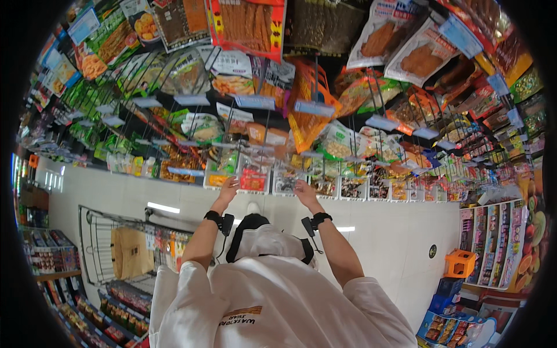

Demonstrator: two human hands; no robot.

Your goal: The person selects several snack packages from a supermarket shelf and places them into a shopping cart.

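white bin (pixel 254 192) of red packets (pixel 253 178): seen between hands, long axis near-to-far | left hand (pixel 230 184): placed nearer, just left | right hand (pixel 302 189): placed farther, right | fingers: open or closed cannot be told

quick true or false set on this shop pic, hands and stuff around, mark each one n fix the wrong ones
1. The left-hand grip is close to the red packets. True.
2. The right-hand grip touches the left one. False: there is a gap between them.
3. A brown paper bag is in the shopping cart. True.
4. The cart stands to the person's right. False: it is on the left.
5. The wristbands are white. False: they are black.
6. An orange crate is on the person's right. True.
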